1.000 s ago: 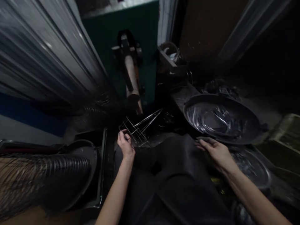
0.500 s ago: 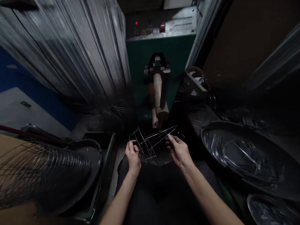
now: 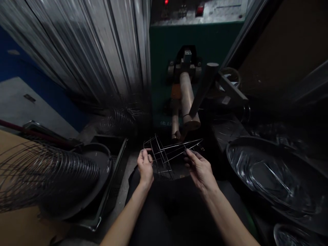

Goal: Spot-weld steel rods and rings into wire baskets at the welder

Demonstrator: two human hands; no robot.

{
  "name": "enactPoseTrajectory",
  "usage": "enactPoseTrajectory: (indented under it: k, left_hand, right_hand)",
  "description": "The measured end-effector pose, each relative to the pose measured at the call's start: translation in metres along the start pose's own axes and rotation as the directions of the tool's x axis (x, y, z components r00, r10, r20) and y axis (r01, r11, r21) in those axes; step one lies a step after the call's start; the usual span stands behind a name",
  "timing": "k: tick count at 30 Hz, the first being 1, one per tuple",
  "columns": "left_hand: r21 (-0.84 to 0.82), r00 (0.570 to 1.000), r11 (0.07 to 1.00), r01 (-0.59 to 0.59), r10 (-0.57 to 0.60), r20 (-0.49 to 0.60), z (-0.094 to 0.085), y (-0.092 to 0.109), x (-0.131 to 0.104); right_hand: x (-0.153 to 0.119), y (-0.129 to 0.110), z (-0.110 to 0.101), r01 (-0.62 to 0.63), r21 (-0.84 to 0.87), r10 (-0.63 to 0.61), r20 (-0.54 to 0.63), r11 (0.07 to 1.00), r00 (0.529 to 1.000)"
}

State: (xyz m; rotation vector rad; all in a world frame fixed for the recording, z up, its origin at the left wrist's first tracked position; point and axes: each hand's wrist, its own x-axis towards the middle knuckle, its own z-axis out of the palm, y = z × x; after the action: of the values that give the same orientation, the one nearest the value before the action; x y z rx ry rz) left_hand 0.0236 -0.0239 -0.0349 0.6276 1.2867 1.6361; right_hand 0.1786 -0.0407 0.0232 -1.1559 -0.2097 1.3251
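Note:
A thin metal wire frame (image 3: 164, 153) with crossing rods hangs between my two hands, above my lap. My left hand (image 3: 145, 165) pinches its left side, fingers curled round the wire. At the frame's right part, my right hand (image 3: 201, 167) holds a wire between thumb and fingers. Just beyond the frame stands a green machine (image 3: 164, 61) with two cylindrical metal arms (image 3: 188, 99), one above the other. The wire frame lies in front of the lower arm's end, and I cannot tell whether they touch.
Stacked wire rings (image 3: 77, 164) sit on a round dark tray (image 3: 106, 153) at the left. A large black basin (image 3: 230, 153) at the right holds wire pieces, with a smaller bowl (image 3: 278, 232) below. A metal bar (image 3: 233, 85) juts out beside the machine.
The view has shifted, so the machine appears further right and higher. My right hand has moved slightly right with the wire frame. Both hands keep their hold.

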Motion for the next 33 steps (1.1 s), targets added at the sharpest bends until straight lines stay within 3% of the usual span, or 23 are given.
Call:
enactPoseTrajectory:
  k: [18,21,27,33]
  left_hand:
    - [0.016,1.0,1.0,-0.001,0.001,0.001,0.001,0.017,0.006]
    - [-0.003,0.999,0.999,0.046,-0.046,0.02,0.001,0.024,0.005]
    - [-0.076,0.991,0.988,0.136,-0.134,0.023,0.005,0.033,0.001]
    - [-0.063,0.994,0.993,0.095,-0.092,0.053,0.002,0.03,0.005]
  right_hand:
    - [0.0,-0.002,0.022,-0.038,0.035,0.041,-0.084,0.999,0.996]
    - [-0.001,-0.004,0.023,-0.055,0.036,0.058,-0.08,0.998,0.995]
    - [-0.005,-0.006,0.018,-0.089,0.066,0.093,-0.051,0.994,0.994]
    - [-0.013,-0.005,0.004,-0.065,0.048,0.068,-0.061,0.997,0.996]
